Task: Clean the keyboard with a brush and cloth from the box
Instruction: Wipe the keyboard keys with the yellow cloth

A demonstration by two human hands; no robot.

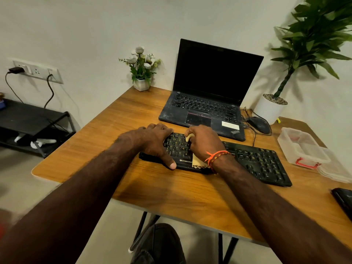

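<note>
A black keyboard (255,161) lies across the middle of the wooden desk (171,191). My left hand (154,143) grips its left end, fingers over the far edge and thumb on the front edge. My right hand (203,143) holds a pale yellow cloth (198,162) pressed on the keys at the keyboard's middle; a corner of the cloth shows by my thumb and another part under my wrist. A clear plastic box (302,147) with a red latch stands at the right. No brush is in view.
An open black laptop (205,103) sits behind the keyboard, a black mouse (260,124) to its right. A small flower pot (142,82) and a tall potted plant (272,109) stand at the back. A clear lid (335,172) and a dark object (342,201) lie at right.
</note>
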